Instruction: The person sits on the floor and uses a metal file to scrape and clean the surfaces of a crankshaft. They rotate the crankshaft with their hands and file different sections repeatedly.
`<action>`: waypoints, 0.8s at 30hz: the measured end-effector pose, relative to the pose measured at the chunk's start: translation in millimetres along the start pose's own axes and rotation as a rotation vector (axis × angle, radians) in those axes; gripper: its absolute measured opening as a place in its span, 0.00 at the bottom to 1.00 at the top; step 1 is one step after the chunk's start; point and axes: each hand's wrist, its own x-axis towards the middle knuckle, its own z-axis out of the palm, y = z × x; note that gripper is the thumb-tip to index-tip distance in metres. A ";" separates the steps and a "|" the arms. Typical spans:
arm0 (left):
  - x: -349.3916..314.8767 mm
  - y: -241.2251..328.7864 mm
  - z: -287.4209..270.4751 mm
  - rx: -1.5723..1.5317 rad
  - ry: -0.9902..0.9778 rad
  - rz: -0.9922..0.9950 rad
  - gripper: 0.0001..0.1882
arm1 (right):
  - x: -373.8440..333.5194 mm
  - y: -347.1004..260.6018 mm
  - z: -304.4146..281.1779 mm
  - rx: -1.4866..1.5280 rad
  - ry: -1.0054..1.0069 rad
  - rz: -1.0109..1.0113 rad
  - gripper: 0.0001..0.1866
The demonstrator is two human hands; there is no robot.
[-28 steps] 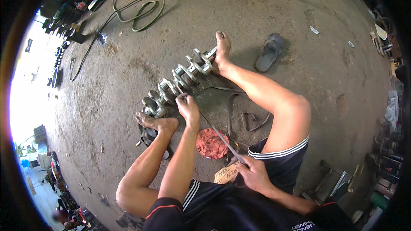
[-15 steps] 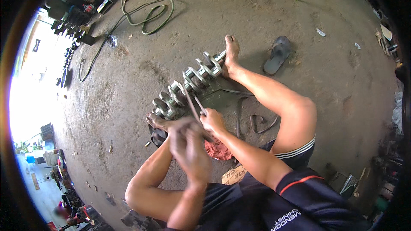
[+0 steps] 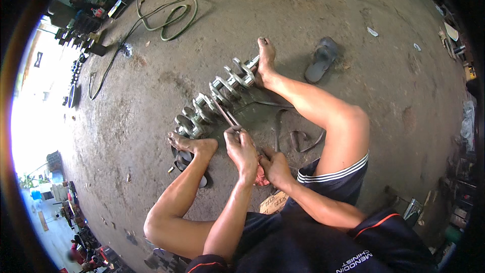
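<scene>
A steel crankshaft (image 3: pixel 225 89) lies slantwise on the ground between my bare feet. From a journal near its middle, two lengths of a narrow brownish strip (image 3: pixel 225 113) run back toward me. My left hand (image 3: pixel 240 149) is closed around both lengths, a short way from the crankshaft. Behind it and to the right, my right hand (image 3: pixel 276 168) is closed on what looks like the strip's trailing part, its fingers partly hidden. Beneath my hands, a reddish cloth (image 3: pixel 261 177) shows in part.
A dark flat strap (image 3: pixel 277 129) lies curled on the ground right of the crankshaft. A cardboard piece (image 3: pixel 273 201) is near my lap. One sandal (image 3: pixel 322 59) lies beyond my right foot. A long hose (image 3: pixel 192 17) coils at the far left; machine parts line the left side.
My left hand has moved forward and right onto the strip, bringing its two lengths together. My right hand has drawn back toward my body, away from the crankshaft.
</scene>
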 end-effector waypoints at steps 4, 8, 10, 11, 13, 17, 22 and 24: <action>42.8 -32.9 11.3 0.065 0.048 0.092 0.03 | -25.0 -12.8 -24.5 -0.129 0.000 -0.105 0.12; 68.3 -47.0 14.8 -0.051 0.053 -0.029 0.03 | -55.3 -29.3 -42.7 -0.002 -0.042 -0.045 0.10; 78.2 -53.9 15.7 -0.016 0.058 0.020 0.03 | -68.4 -36.2 -53.4 -0.002 -0.086 0.050 0.09; 85.2 -59.5 15.5 0.066 0.084 0.008 0.04 | -76.4 -38.8 -58.8 -0.008 -0.093 0.038 0.09; 105.9 -72.2 17.5 0.186 0.110 0.037 0.04 | -92.7 -42.8 -70.6 -0.064 -0.070 0.001 0.09; 159.2 -83.0 22.5 0.077 0.099 0.047 0.06 | -125.5 -49.7 -97.9 -0.134 -0.030 -0.149 0.10; 232.8 -0.9 -18.2 -0.276 0.018 0.099 0.06 | -126.9 -62.1 -108.8 -0.244 -0.185 0.107 0.12; 212.0 42.8 -32.7 -0.386 -0.024 0.312 0.09 | -71.4 -48.3 -64.8 -0.218 -0.141 -0.056 0.13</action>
